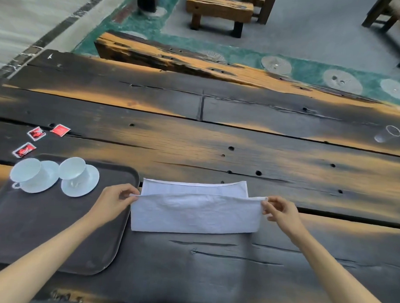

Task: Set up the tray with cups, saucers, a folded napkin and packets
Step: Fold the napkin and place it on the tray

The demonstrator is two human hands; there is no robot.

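Both grips pinch napkin (194, 210) top corners: left hand (115, 199), right hand (281, 209); cloth stretched between.

We see a dark plank table (217, 140) with orange worn patches, cracks and knot holes. On it, near left: a dark tray (56, 225), rounded corners, part over the near-left edge of view. Just right of the tray lies a white napkin (192, 212), part folded, its near layer lifted off the far one. Three red packets (37, 134) sit on bare wood just beyond the tray's far-left corner, close together, not touching. Far right, well apart: a clear cup (388, 134) lying tilted on its side.
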